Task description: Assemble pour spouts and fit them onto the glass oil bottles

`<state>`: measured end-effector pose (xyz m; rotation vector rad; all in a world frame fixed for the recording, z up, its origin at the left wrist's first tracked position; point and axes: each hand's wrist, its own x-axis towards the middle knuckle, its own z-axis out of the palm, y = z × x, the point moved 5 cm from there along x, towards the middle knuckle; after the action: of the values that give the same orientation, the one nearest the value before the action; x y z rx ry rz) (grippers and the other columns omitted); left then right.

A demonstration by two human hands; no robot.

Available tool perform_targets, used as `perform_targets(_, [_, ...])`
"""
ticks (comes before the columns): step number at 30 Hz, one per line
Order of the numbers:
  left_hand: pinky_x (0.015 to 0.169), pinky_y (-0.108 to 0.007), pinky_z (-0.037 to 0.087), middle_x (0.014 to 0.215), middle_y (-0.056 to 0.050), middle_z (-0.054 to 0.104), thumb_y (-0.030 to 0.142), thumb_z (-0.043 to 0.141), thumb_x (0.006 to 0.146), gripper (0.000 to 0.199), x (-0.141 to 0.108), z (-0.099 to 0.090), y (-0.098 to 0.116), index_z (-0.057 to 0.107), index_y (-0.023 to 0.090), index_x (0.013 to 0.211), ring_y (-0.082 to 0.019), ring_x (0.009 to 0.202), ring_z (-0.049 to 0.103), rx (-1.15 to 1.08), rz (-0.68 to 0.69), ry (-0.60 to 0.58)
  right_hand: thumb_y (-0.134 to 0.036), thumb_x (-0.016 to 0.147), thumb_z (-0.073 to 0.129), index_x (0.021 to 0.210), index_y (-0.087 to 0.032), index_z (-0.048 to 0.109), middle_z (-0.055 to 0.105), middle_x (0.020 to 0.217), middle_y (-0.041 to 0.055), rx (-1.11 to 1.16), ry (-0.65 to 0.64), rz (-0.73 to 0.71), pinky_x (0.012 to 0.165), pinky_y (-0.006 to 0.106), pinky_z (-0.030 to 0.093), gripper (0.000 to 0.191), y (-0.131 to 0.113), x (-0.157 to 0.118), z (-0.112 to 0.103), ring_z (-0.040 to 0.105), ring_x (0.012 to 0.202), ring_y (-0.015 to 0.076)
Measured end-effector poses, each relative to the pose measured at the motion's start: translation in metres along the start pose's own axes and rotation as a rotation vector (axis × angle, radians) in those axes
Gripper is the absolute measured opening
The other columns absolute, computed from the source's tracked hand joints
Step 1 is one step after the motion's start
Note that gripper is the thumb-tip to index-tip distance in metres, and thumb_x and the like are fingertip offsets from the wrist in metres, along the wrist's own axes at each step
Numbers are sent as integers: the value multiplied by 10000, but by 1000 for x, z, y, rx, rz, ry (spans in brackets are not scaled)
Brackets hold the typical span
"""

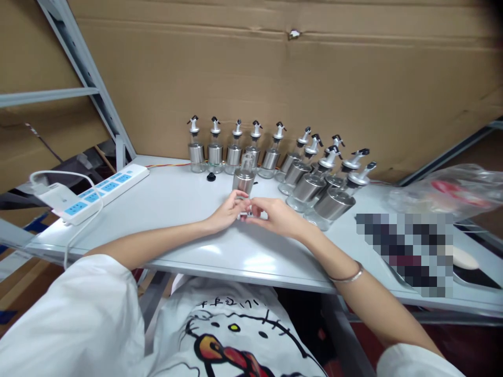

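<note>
Both my hands meet low over the middle of the table. Between their fingertips is a small silver-and-black pour spout part (247,213), mostly covered by the fingers. My left hand (226,213) closes on its left side, and my right hand (277,215) pinches it from the right. Just behind them stands a glass oil bottle (243,180) with a steel sleeve and an open neck, no spout on it. A black stopper (211,177) lies on the table to the left of that bottle.
Several oil bottles with spouts (215,149) line the back and right (308,188). A white power strip (106,191) with a plugged-in charger lies left. Right are a clear plastic bag (444,191) and a blurred-out item (408,256). Cardboard (251,68) rises behind the table.
</note>
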<state>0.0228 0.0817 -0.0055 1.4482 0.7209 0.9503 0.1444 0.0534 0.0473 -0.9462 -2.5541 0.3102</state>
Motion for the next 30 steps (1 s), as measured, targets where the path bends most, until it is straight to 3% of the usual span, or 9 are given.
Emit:
perform_targets(3, [552, -209, 401, 682, 48, 551, 659, 449, 845, 492, 1, -3, 0, 392, 192, 986, -66, 513, 521, -1, 6, 50, -237, 931, 473, 926, -165, 626, 669, 831, 69, 16, 24, -51, 684, 268, 461, 170, 2, 1, 2, 619, 732, 165])
perform_targets(8, [516, -217, 395, 696, 48, 545, 650, 308, 902, 466, -2, 3, 2, 355, 210, 1048, -79, 482, 541, 26, 63, -44, -207, 952, 431, 913, -173, 613, 693, 834, 63, 38, 91, -75, 686, 269, 479, 189, 3, 2, -3, 641, 741, 167])
perform_targets(10, [547, -228, 423, 794, 31, 553, 610, 351, 913, 422, -7, 3, 8, 331, 228, 1090, -72, 519, 545, 100, 210, -49, -223, 958, 438, 942, -172, 613, 695, 834, 56, 44, 174, -99, 666, 255, 474, 183, 4, 1, -9, 639, 725, 156])
perform_targets(15, [673, -269, 464, 924, -19, 574, 492, 436, 931, 334, -30, 6, 29, 327, 259, 1145, -98, 677, 540, 492, 786, -76, -277, 954, 479, 1006, -172, 642, 667, 725, 37, -129, 523, -299, 615, 251, 435, 201, -6, -8, -24, 598, 635, 139])
perform_targets(19, [715, -296, 405, 811, 16, 623, 421, 498, 928, 303, -42, 9, 41, 377, 259, 1153, -106, 623, 523, 767, 1003, -34, -204, 939, 485, 950, -163, 648, 643, 644, 25, -220, 594, -381, 577, 256, 413, 169, -17, -13, -22, 576, 570, 133])
perform_targets(24, [705, -307, 290, 843, 1, 651, 449, 551, 897, 298, -47, 13, 51, 485, 244, 1104, -116, 632, 505, 1148, 1037, 113, -111, 906, 408, 937, -177, 643, 662, 607, 10, -178, 644, -318, 569, 253, 446, 247, -19, -16, -28, 592, 529, 122])
perform_targets(30, [745, -308, 269, 804, 8, 602, 471, 463, 932, 286, -42, 12, 42, 550, 263, 1107, -131, 690, 504, 1198, 889, 3, -189, 870, 481, 925, -182, 674, 674, 592, 3, -215, 622, -295, 532, 255, 447, 200, -18, -15, -24, 574, 479, 118])
